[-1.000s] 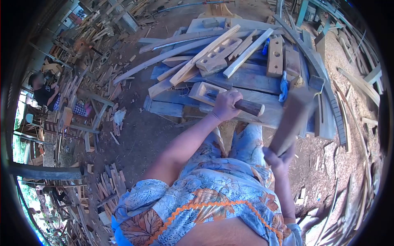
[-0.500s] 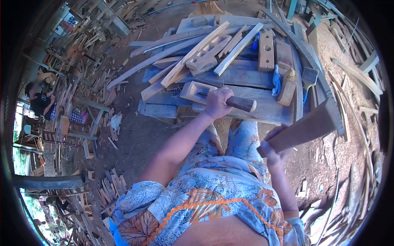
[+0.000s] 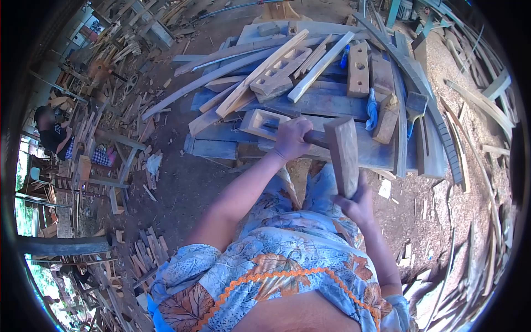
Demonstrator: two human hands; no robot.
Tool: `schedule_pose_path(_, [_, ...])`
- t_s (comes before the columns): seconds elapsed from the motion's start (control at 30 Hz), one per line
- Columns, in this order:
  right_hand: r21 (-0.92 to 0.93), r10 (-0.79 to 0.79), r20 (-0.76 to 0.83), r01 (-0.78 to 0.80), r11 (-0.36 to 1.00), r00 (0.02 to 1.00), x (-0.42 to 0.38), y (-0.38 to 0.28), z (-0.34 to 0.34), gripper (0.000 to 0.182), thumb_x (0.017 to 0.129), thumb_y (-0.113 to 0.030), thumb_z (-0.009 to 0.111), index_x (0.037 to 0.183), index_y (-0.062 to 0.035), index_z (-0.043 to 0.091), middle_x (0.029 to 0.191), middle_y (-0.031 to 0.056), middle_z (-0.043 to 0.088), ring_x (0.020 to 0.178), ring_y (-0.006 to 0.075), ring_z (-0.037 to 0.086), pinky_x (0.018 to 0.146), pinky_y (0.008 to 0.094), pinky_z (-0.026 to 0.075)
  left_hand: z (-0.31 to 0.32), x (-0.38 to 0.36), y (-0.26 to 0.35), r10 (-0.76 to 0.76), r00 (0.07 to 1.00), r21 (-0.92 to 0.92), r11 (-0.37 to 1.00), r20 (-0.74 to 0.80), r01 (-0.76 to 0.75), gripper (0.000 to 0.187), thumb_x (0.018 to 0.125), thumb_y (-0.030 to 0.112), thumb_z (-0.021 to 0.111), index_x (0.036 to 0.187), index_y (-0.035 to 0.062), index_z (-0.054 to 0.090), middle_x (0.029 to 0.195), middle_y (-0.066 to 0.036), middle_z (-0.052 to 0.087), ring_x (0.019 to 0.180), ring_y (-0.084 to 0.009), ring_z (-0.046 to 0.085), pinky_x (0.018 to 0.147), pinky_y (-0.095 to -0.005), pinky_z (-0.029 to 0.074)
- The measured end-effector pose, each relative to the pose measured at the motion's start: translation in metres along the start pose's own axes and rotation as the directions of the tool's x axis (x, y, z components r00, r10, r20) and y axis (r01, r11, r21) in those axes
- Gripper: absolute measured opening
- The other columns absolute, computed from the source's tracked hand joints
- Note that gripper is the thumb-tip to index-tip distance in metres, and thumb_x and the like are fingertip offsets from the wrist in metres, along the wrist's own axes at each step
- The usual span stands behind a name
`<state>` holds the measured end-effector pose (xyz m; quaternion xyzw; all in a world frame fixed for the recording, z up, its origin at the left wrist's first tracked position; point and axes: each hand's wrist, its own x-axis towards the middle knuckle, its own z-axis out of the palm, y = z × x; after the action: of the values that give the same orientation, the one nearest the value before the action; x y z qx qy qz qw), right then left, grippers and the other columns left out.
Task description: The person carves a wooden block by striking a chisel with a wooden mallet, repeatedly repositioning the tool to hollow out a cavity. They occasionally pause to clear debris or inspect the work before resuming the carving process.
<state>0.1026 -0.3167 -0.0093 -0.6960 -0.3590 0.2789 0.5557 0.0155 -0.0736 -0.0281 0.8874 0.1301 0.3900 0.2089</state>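
Note:
My left hand (image 3: pixel 293 138) is wrapped around a chisel (image 3: pixel 316 138), its wooden handle sticking out to the right. The blade end is mostly covered by the hand, close to a short wooden block (image 3: pixel 255 123) with a rectangular hollow cut in it. In my right hand (image 3: pixel 357 206) is a thick wooden club (image 3: pixel 344 155), gripped at its narrow lower end. It stands nearly upright, and its upper part overlaps the butt of the chisel handle in this view. The hollowed block lies on the near part of a plank bench (image 3: pixel 215 148).
Wood strips (image 3: pixel 265 72), a block with several holes (image 3: pixel 358 69) and a blue cloth (image 3: pixel 372 110) lie on the bench. A brush (image 3: pixel 416 105) is at its right. Wood scraps and shavings cover the ground. At far left sits another person (image 3: pixel 53 135).
My right hand has swung the wooden club leftward from the right side to the chisel handle. My left hand stays at the hollowed block, gripping the chisel.

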Motion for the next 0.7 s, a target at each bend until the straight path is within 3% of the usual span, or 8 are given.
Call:
schedule_pose_path(0.1, [0.165,0.093,0.048,-0.099,0.981,0.995,0.0,-0.012,-0.005,0.066,0.055,-0.012,0.076,0.113,0.0023,0.048,0.086,0.0047,0.054,0.077,0.0133,0.052,0.068,0.0273,0.045,-0.006,0.001,0.0,-0.001,0.998,0.021,1.0,0.067,-0.001,0.02,0.061,0.01,0.069,0.073,0.0076,0.053,0.07,-0.01,0.053,0.067,-0.0317,0.058,0.057,-0.038,0.045])
schedule_pose_path(0.13, [0.174,0.055,0.011,-0.056,0.983,0.998,0.001,-0.018,-0.008,0.066,0.056,-0.015,0.076,0.112,0.0039,0.048,0.088,0.0091,0.057,0.078,0.0186,0.057,0.07,0.0328,0.048,-0.006,0.0,0.002,-0.02,0.999,0.014,1.0,0.044,0.019,0.021,0.06,0.01,0.069,0.073,0.0074,0.053,0.07,-0.01,0.053,0.067,-0.032,0.058,0.057,-0.0378,0.045])
schedule_pose_path(0.17, [0.204,-0.014,-0.058,0.026,0.979,0.998,0.003,-0.014,-0.009,0.059,0.056,-0.014,0.076,0.107,0.001,0.049,0.086,0.0064,0.056,0.074,0.0169,0.056,0.066,0.0321,0.047,-0.005,0.003,0.003,-0.03,0.999,0.004,1.0,0.014,0.03,0.021,0.06,0.01,0.07,0.072,0.0071,0.053,0.07,-0.011,0.053,0.066,-0.0324,0.058,0.057,-0.0376,0.045])
schedule_pose_path(0.23, [0.305,0.092,-0.118,-0.052,0.951,0.989,0.003,-0.027,-0.014,0.054,0.057,-0.013,0.075,0.103,-0.0017,0.05,0.084,0.0039,0.055,0.073,0.0142,0.054,0.067,0.0289,0.046,-0.003,0.006,0.009,-0.02,1.0,-0.03,0.999,0.01,0.02,0.022,0.059,0.01,0.07,0.073,0.0066,0.054,0.07,-0.011,0.053,0.066,-0.0323,0.057,0.057,-0.0363,0.045])
schedule_pose_path(0.4, [0.319,0.109,-0.166,-0.051,0.946,0.98,0.001,-0.017,-0.027,0.054,0.056,-0.013,0.075,0.103,-0.0024,0.051,0.083,0.0027,0.054,0.074,0.0125,0.051,0.068,0.027,0.044,0.0,0.012,0.026,-0.047,0.997,-0.145,0.989,-0.054,0.039,0.023,0.063,0.011,0.073,0.075,0.0099,0.054,0.07,-0.008,0.057,0.064,-0.0267,0.06,0.057,-0.0369,0.046])
schedule_pose_path(0.53, [0.301,0.105,-0.18,-0.046,0.953,0.978,-0.004,-0.017,-0.03,0.057,0.056,-0.014,0.075,0.106,-0.0016,0.051,0.082,0.0023,0.053,0.074,0.0128,0.051,0.068,0.0272,0.044,-0.024,0.042,0.023,-0.445,0.851,-0.638,0.748,-0.279,0.182,0.027,0.074,0.021,0.08,0.076,0.0117,0.055,0.067,0.003,0.054,0.058,-0.0078,0.052,0.051,-0.0262,0.043])
schedule_pose_path(0.6, [0.28,0.1,-0.18,-0.047,0.959,0.979,-0.004,-0.016,-0.031,0.058,0.056,-0.015,0.075,0.106,-0.0011,0.051,0.082,0.0024,0.053,0.074,0.0128,0.051,0.068,0.0272,0.044,-0.044,0.047,-0.006,-0.676,0.712,-0.867,0.455,-0.189,0.203,0.026,0.076,0.018,0.079,0.076,0.011,0.054,0.066,0.004,0.053,0.049,-0.0057,0.046,0.043,-0.0208,0.037])
schedule_pose_path(0.7, [0.262,0.1,-0.156,-0.056,0.964,0.983,-0.002,-0.016,-0.028,0.059,0.056,-0.014,0.075,0.108,-0.0002,0.05,0.081,0.0028,0.054,0.073,0.0129,0.052,0.068,0.0275,0.044,-0.062,0.054,-0.023,-0.697,0.646,-0.895,0.444,-0.31,0.05,0.025,0.078,0.015,0.076,0.074,0.0106,0.052,0.056,0.004,0.046,0.039,-0.005,0.038,0.036,-0.0212,0.029])
